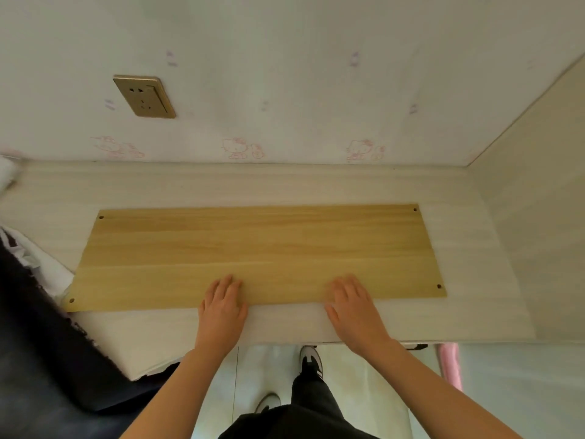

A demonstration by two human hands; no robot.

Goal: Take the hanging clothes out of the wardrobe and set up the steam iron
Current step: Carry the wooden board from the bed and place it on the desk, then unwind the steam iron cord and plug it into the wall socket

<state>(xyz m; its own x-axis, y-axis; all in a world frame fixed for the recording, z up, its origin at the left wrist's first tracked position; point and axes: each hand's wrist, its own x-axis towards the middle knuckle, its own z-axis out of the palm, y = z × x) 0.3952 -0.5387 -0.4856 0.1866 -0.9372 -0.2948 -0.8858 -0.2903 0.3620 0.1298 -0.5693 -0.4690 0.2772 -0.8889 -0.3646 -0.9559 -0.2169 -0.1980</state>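
Desk [285, 185] | board [253, 248] lengthwise left-right | left hand [221, 308], right hand [354, 308] flat atop

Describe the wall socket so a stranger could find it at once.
Start at the pale wall behind the desk. Above the wooden board's left end sits the socket. It is the only gold plate among faint pink cartoon prints.

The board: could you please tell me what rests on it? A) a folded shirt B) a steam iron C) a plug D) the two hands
D: the left hand and right hand lie with straight fingers on the near edge of the board; nothing else is on it.
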